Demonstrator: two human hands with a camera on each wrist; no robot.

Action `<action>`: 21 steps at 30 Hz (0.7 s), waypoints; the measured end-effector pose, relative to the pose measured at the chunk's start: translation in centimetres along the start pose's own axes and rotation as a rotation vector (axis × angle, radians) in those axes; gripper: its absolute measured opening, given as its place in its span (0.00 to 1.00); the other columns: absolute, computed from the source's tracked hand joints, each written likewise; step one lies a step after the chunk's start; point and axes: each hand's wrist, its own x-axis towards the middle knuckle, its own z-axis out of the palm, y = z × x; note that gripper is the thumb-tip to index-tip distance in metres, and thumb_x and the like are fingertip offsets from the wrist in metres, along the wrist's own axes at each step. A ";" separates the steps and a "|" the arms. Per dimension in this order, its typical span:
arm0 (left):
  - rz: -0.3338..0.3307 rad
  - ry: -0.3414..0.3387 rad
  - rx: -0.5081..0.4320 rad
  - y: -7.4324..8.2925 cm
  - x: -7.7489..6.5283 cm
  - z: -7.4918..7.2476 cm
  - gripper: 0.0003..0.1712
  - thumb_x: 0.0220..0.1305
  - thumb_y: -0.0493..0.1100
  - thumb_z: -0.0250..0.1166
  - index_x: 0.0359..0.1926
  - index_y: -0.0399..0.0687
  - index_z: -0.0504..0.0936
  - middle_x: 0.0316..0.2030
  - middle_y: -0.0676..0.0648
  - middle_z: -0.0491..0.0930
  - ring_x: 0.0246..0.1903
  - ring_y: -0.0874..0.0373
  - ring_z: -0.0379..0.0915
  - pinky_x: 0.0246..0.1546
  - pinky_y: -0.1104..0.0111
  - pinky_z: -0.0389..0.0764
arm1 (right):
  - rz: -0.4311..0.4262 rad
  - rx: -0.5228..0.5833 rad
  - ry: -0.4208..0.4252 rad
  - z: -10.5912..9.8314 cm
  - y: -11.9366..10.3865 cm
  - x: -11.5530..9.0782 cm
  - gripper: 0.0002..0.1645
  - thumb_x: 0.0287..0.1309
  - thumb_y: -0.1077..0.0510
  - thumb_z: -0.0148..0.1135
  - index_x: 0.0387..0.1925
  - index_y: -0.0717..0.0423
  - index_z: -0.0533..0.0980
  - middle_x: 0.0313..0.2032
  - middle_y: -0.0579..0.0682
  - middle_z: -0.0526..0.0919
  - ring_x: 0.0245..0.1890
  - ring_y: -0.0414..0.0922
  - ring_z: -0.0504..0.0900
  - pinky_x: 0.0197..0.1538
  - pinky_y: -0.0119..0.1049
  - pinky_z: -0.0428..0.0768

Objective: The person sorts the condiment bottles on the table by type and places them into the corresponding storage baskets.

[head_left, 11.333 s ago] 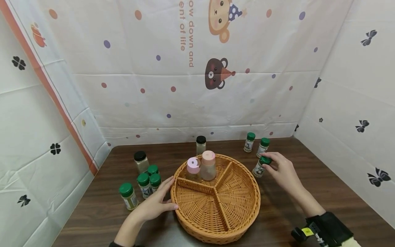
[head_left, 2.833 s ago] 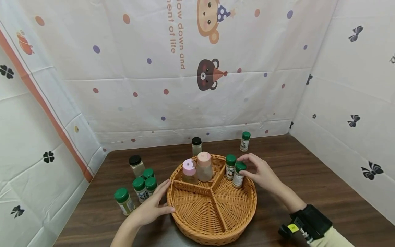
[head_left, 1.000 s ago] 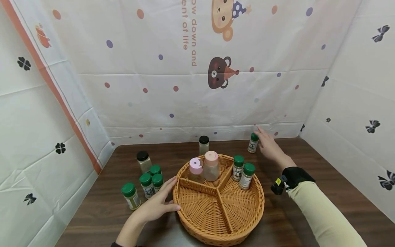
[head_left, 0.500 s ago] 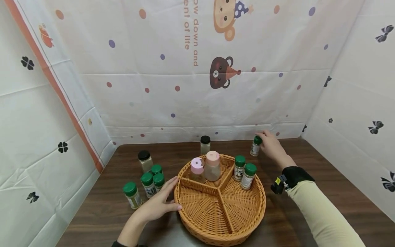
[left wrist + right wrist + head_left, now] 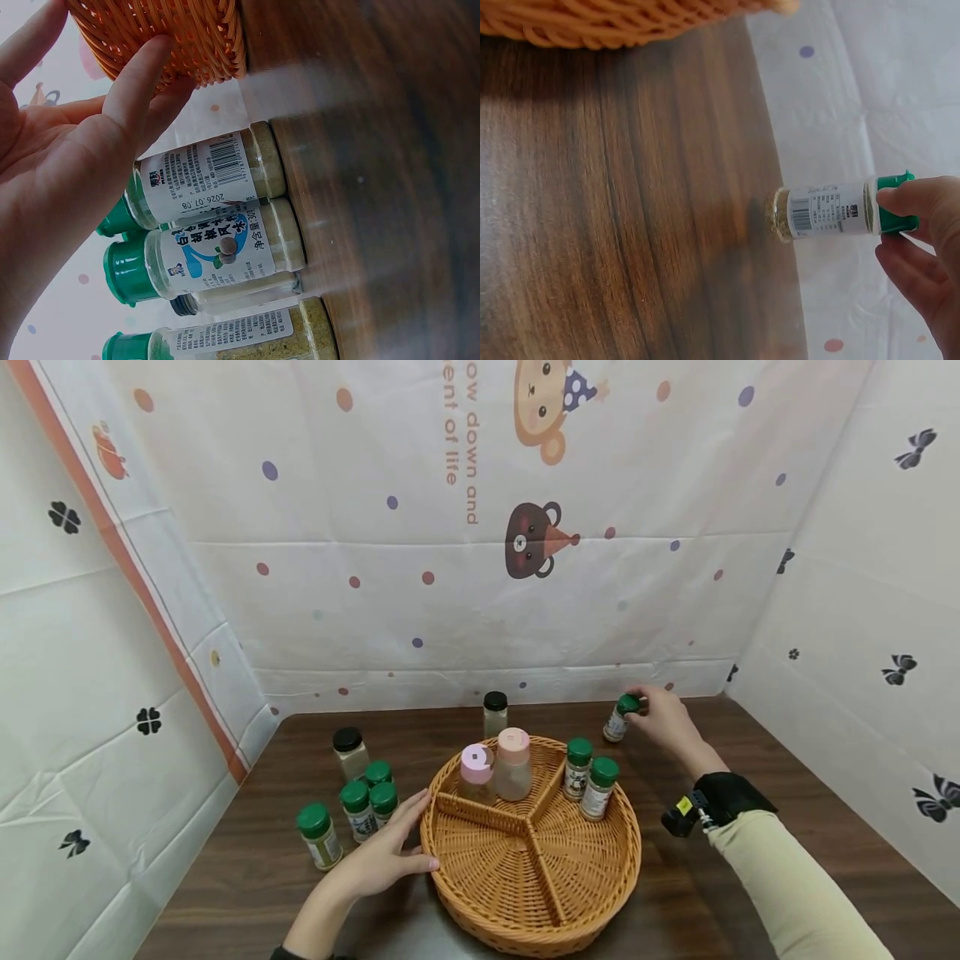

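A basket (image 5: 487,877) stands on the counter (image 5: 675,902); inside, a divider (image 5: 547,792) parts two bottles (image 5: 513,778), rear left, from two jars (image 5: 596,799), right; five shakers (image 5: 324,848) left; one container (image 5: 495,722) behind; another jar (image 5: 615,727) right-rear.

"Where is the left hand (image 5: 378,857) being held?"

"Low, left of centre in the head view, its fingers (image 5: 409,808) being extended, its thumb (image 5: 420,863) being set apart."

"And the right hand (image 5: 663,720)?"

"Right of centre, it is being held in a pinch, its forearm (image 5: 783,878) being slanted from the lower right."

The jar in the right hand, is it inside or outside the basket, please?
Outside: the head view shows the jar apart from the basket, its cap held by the right hand.
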 end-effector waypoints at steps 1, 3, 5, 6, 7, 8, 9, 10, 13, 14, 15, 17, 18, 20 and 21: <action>0.001 -0.001 0.001 0.0 0.0 0.0 0.54 0.65 0.44 0.68 0.78 0.36 0.44 0.79 0.33 0.34 0.76 0.30 0.33 0.67 0.43 0.67 | 0.000 0.010 0.010 -0.1 -0.2 -0.2 0.25 0.64 0.64 0.63 0.61 0.66 0.72 0.57 0.68 0.77 0.54 0.64 0.80 0.50 0.56 0.83; 0.002 -0.002 -0.001 -0.1 0.0 0.0 0.54 0.65 0.44 0.68 0.78 0.36 0.44 0.79 0.33 0.34 0.76 0.30 0.33 0.67 0.43 0.67 | -0.013 0.025 0.030 -0.4 -0.5 -0.8 0.25 0.64 0.65 0.63 0.61 0.66 0.72 0.56 0.68 0.77 0.53 0.64 0.81 0.49 0.56 0.83; 0.003 0.000 -0.001 -0.1 0.0 0.0 0.54 0.65 0.44 0.69 0.78 0.36 0.44 0.79 0.33 0.34 0.76 0.30 0.33 0.67 0.43 0.67 | -0.036 0.038 0.057 -0.7 -1.0 -1.4 0.25 0.63 0.65 0.64 0.61 0.67 0.72 0.54 0.68 0.78 0.51 0.64 0.82 0.48 0.57 0.83; 0.003 0.000 -0.001 -0.1 0.0 0.0 0.54 0.65 0.44 0.69 0.78 0.36 0.44 0.79 0.33 0.34 0.76 0.30 0.33 0.67 0.43 0.67 | -0.047 0.046 0.070 -0.8 -1.2 -1.7 0.25 0.63 0.64 0.64 0.61 0.67 0.72 0.54 0.68 0.78 0.50 0.63 0.82 0.48 0.57 0.83; 0.001 -0.001 0.000 -0.1 0.0 0.0 0.54 0.65 0.44 0.69 0.79 0.36 0.44 0.79 0.33 0.34 0.76 0.30 0.33 0.67 0.43 0.68 | -0.056 0.053 0.083 -0.9 -1.3 -2.1 0.25 0.63 0.64 0.64 0.60 0.67 0.72 0.53 0.68 0.79 0.49 0.63 0.83 0.47 0.57 0.83; 0.000 -0.002 0.001 -0.1 0.0 0.0 0.54 0.65 0.44 0.69 0.78 0.36 0.44 0.79 0.33 0.34 0.76 0.30 0.33 0.67 0.43 0.68 | -0.064 0.054 0.099 -0.9 -1.5 -2.4 0.25 0.63 0.64 0.65 0.59 0.67 0.72 0.51 0.68 0.79 0.48 0.63 0.83 0.47 0.57 0.84; -0.002 -0.002 0.001 0.0 0.0 0.0 0.54 0.65 0.44 0.69 0.79 0.36 0.44 0.79 0.33 0.34 0.76 0.30 0.33 0.67 0.43 0.67 | -0.070 0.055 0.115 -1.0 -1.6 -2.7 0.24 0.62 0.63 0.66 0.58 0.67 0.73 0.51 0.67 0.80 0.47 0.63 0.84 0.47 0.57 0.84; -0.004 -0.002 0.001 0.0 0.0 0.0 0.54 0.65 0.44 0.69 0.79 0.36 0.44 0.79 0.33 0.34 0.76 0.30 0.33 0.67 0.43 0.67 | -0.073 0.056 0.129 -1.0 -1.7 -3.0 0.24 0.62 0.63 0.66 0.58 0.66 0.73 0.50 0.67 0.80 0.46 0.62 0.84 0.47 0.57 0.84; -0.007 -0.002 0.002 0.0 0.0 0.0 0.54 0.65 0.44 0.69 0.79 0.36 0.44 0.79 0.33 0.33 0.76 0.30 0.32 0.67 0.43 0.67 | -0.067 0.061 0.170 -1.1 -1.9 -3.7 0.23 0.62 0.61 0.67 0.57 0.66 0.74 0.49 0.66 0.80 0.46 0.62 0.84 0.47 0.58 0.83; -0.007 -0.002 0.002 0.0 0.0 0.0 0.54 0.65 0.44 0.69 0.79 0.36 0.44 0.79 0.33 0.33 0.76 0.30 0.32 0.67 0.42 0.67 | -0.068 0.059 0.185 -1.1 -1.9 -4.0 0.23 0.62 0.61 0.67 0.56 0.66 0.74 0.49 0.66 0.81 0.46 0.62 0.85 0.47 0.58 0.83; -0.007 -0.002 0.003 0.0 0.0 0.0 0.54 0.65 0.44 0.69 0.79 0.36 0.44 0.79 0.33 0.33 0.76 0.30 0.32 0.67 0.42 0.67 | -0.070 0.065 0.198 -1.2 -2.0 -4.2 0.24 0.62 0.60 0.67 0.56 0.66 0.74 0.49 0.66 0.81 0.46 0.62 0.84 0.47 0.58 0.83; -0.008 -0.002 0.003 0.0 0.0 0.0 0.54 0.64 0.44 0.69 0.79 0.36 0.44 0.79 0.33 0.33 0.76 0.30 0.32 0.67 0.42 0.67 | -0.076 0.082 0.215 -1.2 -2.2 -4.7 0.24 0.61 0.61 0.68 0.56 0.67 0.74 0.49 0.66 0.80 0.46 0.63 0.84 0.46 0.59 0.83; -0.007 -0.003 0.006 0.0 0.0 0.0 0.54 0.65 0.44 0.69 0.79 0.36 0.44 0.79 0.33 0.33 0.76 0.30 0.32 0.66 0.42 0.67 | -0.081 0.089 0.224 -1.2 -2.3 -4.9 0.24 0.61 0.61 0.68 0.56 0.67 0.74 0.49 0.66 0.80 0.46 0.63 0.84 0.46 0.58 0.83; -0.006 -0.006 0.003 0.0 0.0 0.0 0.54 0.65 0.44 0.69 0.79 0.36 0.43 0.79 0.32 0.33 0.76 0.30 0.33 0.66 0.42 0.67 | -0.091 0.098 0.237 -1.3 -2.4 -5.5 0.24 0.61 0.61 0.69 0.56 0.67 0.74 0.49 0.66 0.79 0.46 0.62 0.84 0.45 0.56 0.84; -0.005 -0.009 -0.001 0.0 0.0 0.0 0.54 0.65 0.44 0.68 0.78 0.36 0.43 0.78 0.32 0.33 0.76 0.30 0.33 0.67 0.42 0.67 | -0.090 0.103 0.242 -1.3 -2.5 -5.8 0.24 0.60 0.61 0.69 0.55 0.67 0.75 0.48 0.65 0.79 0.45 0.61 0.84 0.44 0.53 0.85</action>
